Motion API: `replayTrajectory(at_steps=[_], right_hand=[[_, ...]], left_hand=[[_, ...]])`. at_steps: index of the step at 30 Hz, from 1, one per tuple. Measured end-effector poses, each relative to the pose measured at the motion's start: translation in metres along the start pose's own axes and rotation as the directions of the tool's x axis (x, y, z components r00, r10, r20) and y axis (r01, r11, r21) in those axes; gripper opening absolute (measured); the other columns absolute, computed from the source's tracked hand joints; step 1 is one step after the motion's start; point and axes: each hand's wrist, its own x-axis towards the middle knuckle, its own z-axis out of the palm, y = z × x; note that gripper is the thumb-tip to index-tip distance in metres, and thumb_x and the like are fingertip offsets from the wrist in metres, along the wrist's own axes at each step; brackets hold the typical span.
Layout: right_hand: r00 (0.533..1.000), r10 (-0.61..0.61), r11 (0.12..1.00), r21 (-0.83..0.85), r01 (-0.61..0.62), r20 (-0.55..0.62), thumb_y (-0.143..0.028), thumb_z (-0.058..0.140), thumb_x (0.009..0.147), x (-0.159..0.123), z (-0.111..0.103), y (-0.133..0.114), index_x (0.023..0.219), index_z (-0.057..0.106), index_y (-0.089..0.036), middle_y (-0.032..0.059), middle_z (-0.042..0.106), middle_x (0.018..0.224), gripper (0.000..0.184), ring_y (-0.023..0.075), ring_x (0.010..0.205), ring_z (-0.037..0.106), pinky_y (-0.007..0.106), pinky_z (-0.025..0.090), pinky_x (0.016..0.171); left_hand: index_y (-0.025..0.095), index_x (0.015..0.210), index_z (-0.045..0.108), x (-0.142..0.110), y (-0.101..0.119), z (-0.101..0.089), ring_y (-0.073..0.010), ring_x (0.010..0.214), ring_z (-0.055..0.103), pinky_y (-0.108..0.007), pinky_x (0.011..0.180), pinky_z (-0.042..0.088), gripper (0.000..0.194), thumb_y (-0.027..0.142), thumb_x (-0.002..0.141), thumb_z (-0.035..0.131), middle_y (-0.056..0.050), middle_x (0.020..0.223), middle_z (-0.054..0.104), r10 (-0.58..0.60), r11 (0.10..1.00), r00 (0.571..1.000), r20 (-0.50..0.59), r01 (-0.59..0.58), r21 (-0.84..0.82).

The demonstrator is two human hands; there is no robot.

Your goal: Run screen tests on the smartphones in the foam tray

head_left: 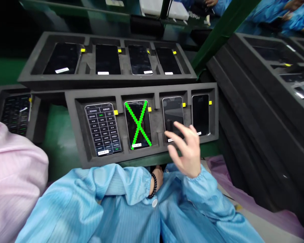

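Observation:
My right hand (185, 148) hovers with spread fingers over the lower part of a dark-screened smartphone (172, 111), holding nothing; whether a fingertip touches the glass I cannot tell. That phone lies in the black foam tray (147, 158) before me. To its left is a phone with a green X across its screen (139, 125), and farther left a phone showing a grid of menu buttons (103, 130). At the right end lies another black-screened phone (200, 114). My left hand (158, 173) rests low at my body, below a black bead bracelet, its fingers hidden.
Behind stands a second foam tray (108, 77) with several dark phones. Stacked black trays (258, 111) rise on the right beside a green post (223, 30). A pink sleeve (17, 182) is close on the left; people in blue (273, 17) work at the back.

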Motion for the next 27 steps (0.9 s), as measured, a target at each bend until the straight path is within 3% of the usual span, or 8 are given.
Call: replayTrajectory(at_steps=[6, 11, 12, 14, 16, 17, 22, 27], right_hand=[[0.911, 0.260, 0.962, 0.008, -0.272, -0.321, -0.039, 0.044, 0.100, 0.000, -0.017, 0.076, 0.147, 0.049, -0.022, 0.0132, 0.053, 0.149, 0.050, 0.0343, 0.138, 0.049, 0.057, 0.036, 0.115], [0.882, 0.342, 0.935, 0.028, -0.352, -0.323, -0.044, 0.041, 0.101, -0.019, -0.012, 0.125, 0.159, 0.029, -0.017, 0.0178, 0.038, 0.160, 0.064, 0.0351, 0.147, 0.038, 0.058, 0.034, 0.117], [0.869, 0.374, 0.924, 0.052, -0.379, -0.324, -0.045, 0.040, 0.101, -0.023, -0.008, 0.129, 0.159, 0.028, -0.016, 0.0187, 0.038, 0.159, 0.066, 0.0355, 0.146, 0.039, 0.058, 0.037, 0.116], [0.845, 0.427, 0.901, 0.075, -0.427, -0.322, -0.048, 0.039, 0.100, -0.029, 0.000, 0.134, 0.158, 0.030, -0.014, 0.0209, 0.042, 0.156, 0.068, 0.0375, 0.142, 0.045, 0.059, 0.041, 0.112], [0.828, 0.458, 0.883, 0.056, -0.466, -0.324, -0.052, 0.038, 0.100, -0.031, 0.007, 0.135, 0.156, 0.036, -0.012, 0.0221, 0.048, 0.151, 0.068, 0.0400, 0.138, 0.049, 0.061, 0.042, 0.110], [0.821, 0.466, 0.876, 0.041, -0.481, -0.330, -0.053, 0.037, 0.100, -0.032, 0.009, 0.136, 0.155, 0.039, -0.012, 0.0222, 0.050, 0.149, 0.068, 0.0409, 0.137, 0.050, 0.062, 0.042, 0.109], [0.810, 0.443, 0.887, 0.056, -0.459, -0.385, -0.051, 0.037, 0.100, -0.031, 0.011, 0.135, 0.151, 0.045, -0.014, 0.0201, 0.055, 0.146, 0.064, 0.0393, 0.134, 0.052, 0.060, 0.042, 0.109], [0.841, 0.300, 0.953, 0.109, -0.282, -0.450, -0.036, 0.046, 0.100, -0.004, 0.021, 0.091, 0.145, 0.052, -0.019, 0.0170, 0.061, 0.137, 0.049, 0.0346, 0.127, 0.057, 0.056, 0.045, 0.107]], left_hand=[[0.012, 0.089, 0.072, -0.038, 0.018, -0.097, -0.0228, 0.093, 0.065, -0.042, 0.091, 0.050, 0.017, 0.018, 0.090, 0.056, -0.012, 0.096, 0.073, 0.184, 0.961, 0.969, 0.166, -0.213, 0.178], [0.020, 0.132, 0.056, -0.090, -0.016, -0.217, -0.0176, 0.122, 0.056, -0.031, 0.103, 0.048, 0.038, 0.029, 0.099, 0.040, -0.009, 0.132, 0.062, 0.247, 0.964, 0.896, -0.368, -0.267, -0.002], [0.022, 0.138, 0.052, -0.104, -0.031, -0.222, -0.0186, 0.131, 0.051, -0.033, 0.109, 0.044, 0.041, 0.026, 0.099, 0.038, -0.009, 0.140, 0.057, 0.052, 0.996, 0.814, -0.579, -0.088, -0.034], [0.025, 0.140, 0.050, -0.130, -0.067, -0.210, -0.0232, 0.140, 0.044, -0.043, 0.118, 0.036, 0.043, 0.028, 0.098, 0.045, -0.010, 0.147, 0.050, -0.358, 0.912, 0.350, -0.866, 0.330, -0.244], [0.019, 0.143, 0.048, -0.151, -0.103, -0.182, -0.0287, 0.144, 0.039, -0.050, 0.120, 0.033, 0.051, 0.042, 0.098, 0.045, -0.015, 0.151, 0.045, -0.516, 0.706, -0.133, -0.847, 0.494, -0.507], [0.017, 0.142, 0.049, -0.159, -0.118, -0.167, -0.0295, 0.142, 0.041, -0.050, 0.120, 0.033, 0.056, 0.050, 0.098, 0.041, -0.017, 0.148, 0.047, -0.598, 0.628, -0.215, -0.772, 0.472, -0.618], [0.018, 0.149, 0.039, -0.154, -0.146, -0.143, -0.0262, 0.134, 0.052, -0.046, 0.118, 0.039, 0.068, 0.062, 0.097, 0.029, -0.017, 0.146, 0.051, -0.807, 0.557, -0.035, -0.590, 0.289, -0.778], [0.014, 0.155, 0.031, -0.107, -0.131, -0.183, -0.0254, 0.152, 0.027, -0.046, 0.127, 0.019, 0.063, 0.046, 0.102, 0.030, -0.018, 0.160, 0.032, -0.485, 0.758, 0.040, -0.874, 0.517, -0.397]])
